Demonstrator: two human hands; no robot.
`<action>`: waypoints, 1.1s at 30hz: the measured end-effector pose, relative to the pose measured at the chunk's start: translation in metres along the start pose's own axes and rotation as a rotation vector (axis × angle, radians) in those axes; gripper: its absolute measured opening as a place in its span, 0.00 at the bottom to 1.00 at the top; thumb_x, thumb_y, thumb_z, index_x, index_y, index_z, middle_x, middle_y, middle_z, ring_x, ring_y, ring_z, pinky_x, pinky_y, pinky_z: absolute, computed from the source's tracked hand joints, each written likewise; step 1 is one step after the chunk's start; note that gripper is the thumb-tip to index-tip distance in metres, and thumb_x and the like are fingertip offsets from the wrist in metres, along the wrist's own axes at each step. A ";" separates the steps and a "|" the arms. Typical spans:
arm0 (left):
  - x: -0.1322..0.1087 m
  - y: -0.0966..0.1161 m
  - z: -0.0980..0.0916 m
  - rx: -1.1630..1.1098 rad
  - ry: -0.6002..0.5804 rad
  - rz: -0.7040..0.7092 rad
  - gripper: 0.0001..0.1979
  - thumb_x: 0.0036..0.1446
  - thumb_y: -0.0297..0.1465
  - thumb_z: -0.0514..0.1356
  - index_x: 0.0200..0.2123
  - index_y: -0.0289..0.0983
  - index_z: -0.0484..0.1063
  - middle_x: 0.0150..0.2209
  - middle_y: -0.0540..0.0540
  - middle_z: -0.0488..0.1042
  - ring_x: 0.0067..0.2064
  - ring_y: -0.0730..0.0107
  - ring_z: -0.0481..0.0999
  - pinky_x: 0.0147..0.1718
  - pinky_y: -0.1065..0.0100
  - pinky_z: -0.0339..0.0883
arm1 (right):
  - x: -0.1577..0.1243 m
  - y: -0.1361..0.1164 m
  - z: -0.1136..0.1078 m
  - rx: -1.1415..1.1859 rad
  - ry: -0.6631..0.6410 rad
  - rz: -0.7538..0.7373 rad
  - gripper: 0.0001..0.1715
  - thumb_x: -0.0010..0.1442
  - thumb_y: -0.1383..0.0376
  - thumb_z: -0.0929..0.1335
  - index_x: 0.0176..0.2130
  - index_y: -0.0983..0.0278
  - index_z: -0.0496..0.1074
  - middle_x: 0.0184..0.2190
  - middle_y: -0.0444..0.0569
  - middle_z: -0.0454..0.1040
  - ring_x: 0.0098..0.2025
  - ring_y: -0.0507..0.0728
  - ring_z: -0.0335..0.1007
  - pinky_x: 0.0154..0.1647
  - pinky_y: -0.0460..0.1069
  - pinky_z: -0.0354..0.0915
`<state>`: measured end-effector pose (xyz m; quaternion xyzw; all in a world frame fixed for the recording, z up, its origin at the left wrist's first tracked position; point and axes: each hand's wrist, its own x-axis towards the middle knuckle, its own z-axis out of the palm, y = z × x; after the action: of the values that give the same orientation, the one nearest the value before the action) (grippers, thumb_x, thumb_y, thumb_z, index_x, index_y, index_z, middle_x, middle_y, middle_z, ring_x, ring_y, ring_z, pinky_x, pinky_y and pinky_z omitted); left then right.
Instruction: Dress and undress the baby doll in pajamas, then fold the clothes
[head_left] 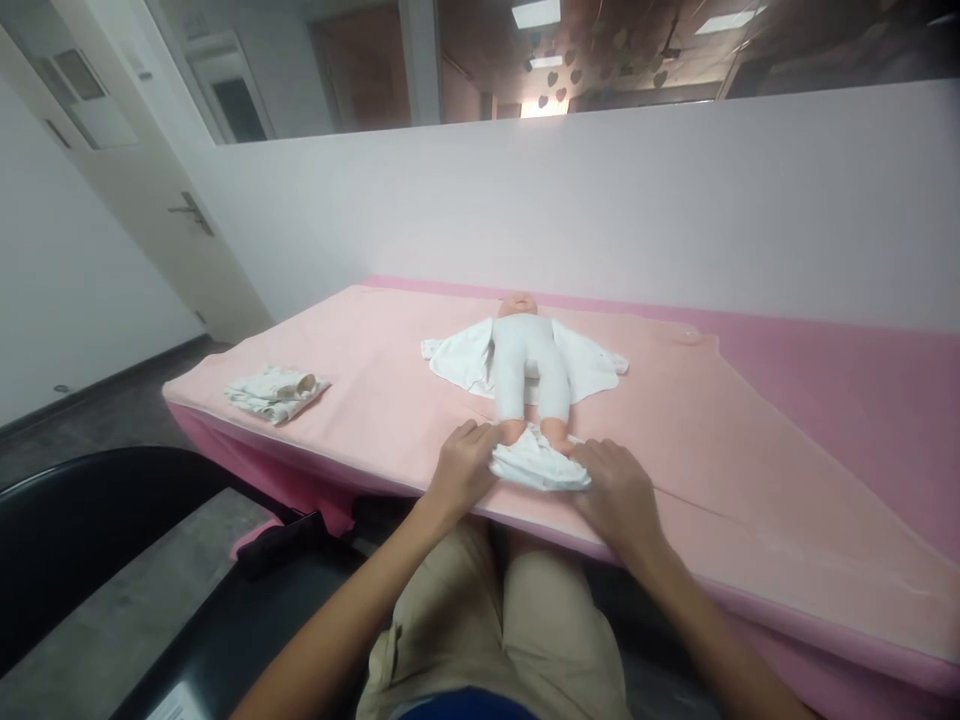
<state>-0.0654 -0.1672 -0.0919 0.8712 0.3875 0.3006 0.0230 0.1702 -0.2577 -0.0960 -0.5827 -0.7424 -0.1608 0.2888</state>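
Observation:
A baby doll point(527, 365) in white clothes lies on its back on an open white garment point(461, 358), its head towards the wall and its feet towards me. At its feet lies a small bunched white cloth point(536, 467). My left hand point(465, 466) rests on the cloth's left edge with the fingers curled on it. My right hand point(619, 492) lies on the cloth's right edge, fingers bent down against it. Both hands sit near the table's front edge.
A pink towel point(697, 440) covers the long table, with darker pink cover point(862, 390) showing at right. Folded white cloths point(274, 392) lie at the table's left end. A black chair point(97, 520) stands at my left. A white wall runs behind the table.

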 end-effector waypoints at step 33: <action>0.131 0.049 -0.237 -0.279 -0.180 0.309 0.22 0.73 0.52 0.53 0.43 0.40 0.73 0.40 0.43 0.77 0.38 0.62 0.73 0.35 0.62 0.63 | 0.153 -0.013 -0.229 0.146 -0.178 -0.010 0.24 0.73 0.44 0.64 0.41 0.58 0.77 0.38 0.52 0.80 0.35 0.61 0.72 0.35 0.54 0.61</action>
<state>-0.0933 -0.1571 0.1814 0.9319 0.2005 0.2722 0.1316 0.1893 -0.2745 0.1788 -0.5684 -0.7777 -0.0552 0.2628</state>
